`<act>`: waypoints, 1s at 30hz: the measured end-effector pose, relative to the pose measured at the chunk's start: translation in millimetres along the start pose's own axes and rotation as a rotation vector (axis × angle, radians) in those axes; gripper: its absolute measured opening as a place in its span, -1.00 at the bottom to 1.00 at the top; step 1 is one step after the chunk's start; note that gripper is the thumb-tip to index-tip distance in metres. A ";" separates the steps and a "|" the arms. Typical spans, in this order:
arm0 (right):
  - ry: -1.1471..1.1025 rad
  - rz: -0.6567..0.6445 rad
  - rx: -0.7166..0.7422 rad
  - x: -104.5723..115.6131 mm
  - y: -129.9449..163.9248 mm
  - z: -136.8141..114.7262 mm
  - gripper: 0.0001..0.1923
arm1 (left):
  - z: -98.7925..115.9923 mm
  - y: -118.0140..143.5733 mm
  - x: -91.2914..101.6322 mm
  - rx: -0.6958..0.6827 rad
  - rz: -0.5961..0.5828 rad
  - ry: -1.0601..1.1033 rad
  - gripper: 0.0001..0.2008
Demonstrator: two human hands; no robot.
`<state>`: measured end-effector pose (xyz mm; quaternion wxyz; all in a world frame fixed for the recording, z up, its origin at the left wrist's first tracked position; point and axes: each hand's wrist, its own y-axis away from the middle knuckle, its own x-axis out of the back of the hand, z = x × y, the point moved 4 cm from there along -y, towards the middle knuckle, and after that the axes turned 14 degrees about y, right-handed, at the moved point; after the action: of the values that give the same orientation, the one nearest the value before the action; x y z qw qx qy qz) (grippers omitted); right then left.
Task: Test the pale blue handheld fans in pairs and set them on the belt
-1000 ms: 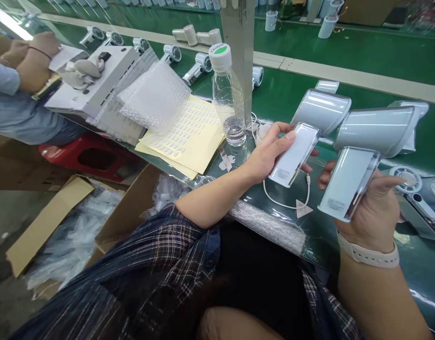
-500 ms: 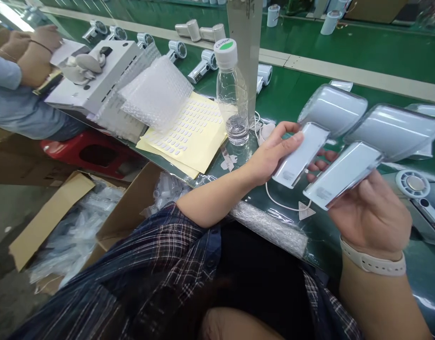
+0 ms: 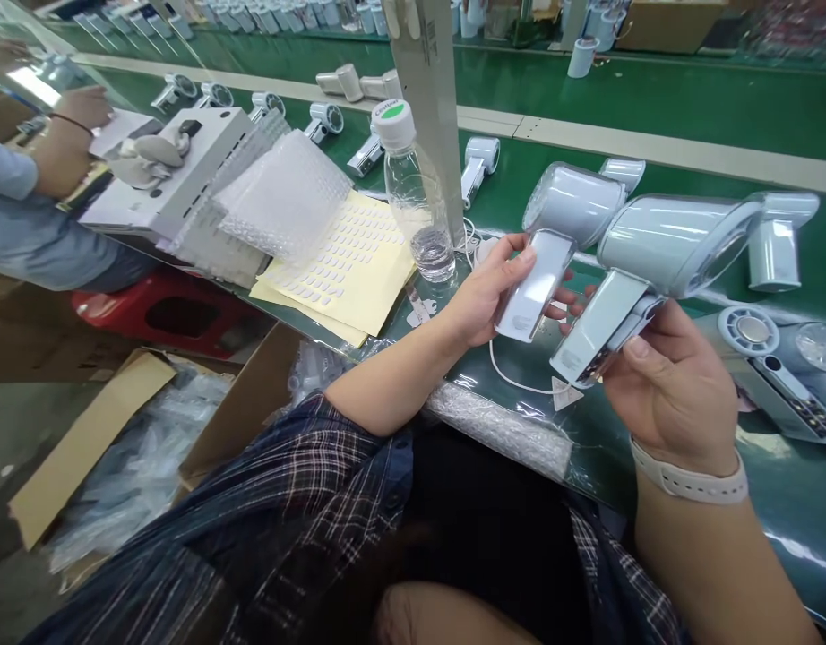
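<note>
My left hand is closed on the handle of a pale blue handheld fan, its head tilted up and away from me. Beside it, my right hand grips a second pale blue handheld fan by its handle, with a dark strip visible along the handle's side. Both fans are held up over the green bench, close together. Some fingers of each hand are hidden behind the handles. More fans sit just beyond and to the right of my right hand.
A clear plastic bottle stands near a metal post. Left of it lie yellow sticker sheets, bubble wrap bags and a white box. Bubble wrap lines the bench edge. Another person's arm is at far left.
The fan in my right hand has turned, showing more of its handle's side and the rim of its head. Both hands appear slightly further left as the view has shifted.
</note>
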<state>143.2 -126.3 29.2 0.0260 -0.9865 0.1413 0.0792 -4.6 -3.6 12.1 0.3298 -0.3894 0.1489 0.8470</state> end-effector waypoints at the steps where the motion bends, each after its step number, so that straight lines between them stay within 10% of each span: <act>1: -0.007 0.008 -0.015 0.6 -0.6 0.8 -0.54 | 0.9 1.2 -1.4 0.030 -0.008 -0.003 -0.34; 6: -0.074 0.075 -0.092 4.0 -5.5 6.7 -0.71 | -1.5 8.6 -9.4 0.233 -0.099 -0.058 -0.24; 15: -0.083 -0.033 -0.030 5.0 -5.5 -0.3 -0.67 | -4.6 5.5 -7.4 0.190 -0.178 -0.008 -0.41; 23: -0.037 0.146 0.018 15.5 -4.3 -7.4 -0.38 | 5.6 11.8 -10.6 0.133 -0.161 -0.148 -0.23; 30: -0.035 0.279 0.042 16.4 -0.9 -2.2 -0.50 | 0.7 6.0 -3.7 0.132 -0.180 -0.191 -0.03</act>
<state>159.3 -130.1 28.7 0.0377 -0.9549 0.2783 0.0960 -7.3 -9.4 15.3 0.4422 -0.2964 0.1368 0.8354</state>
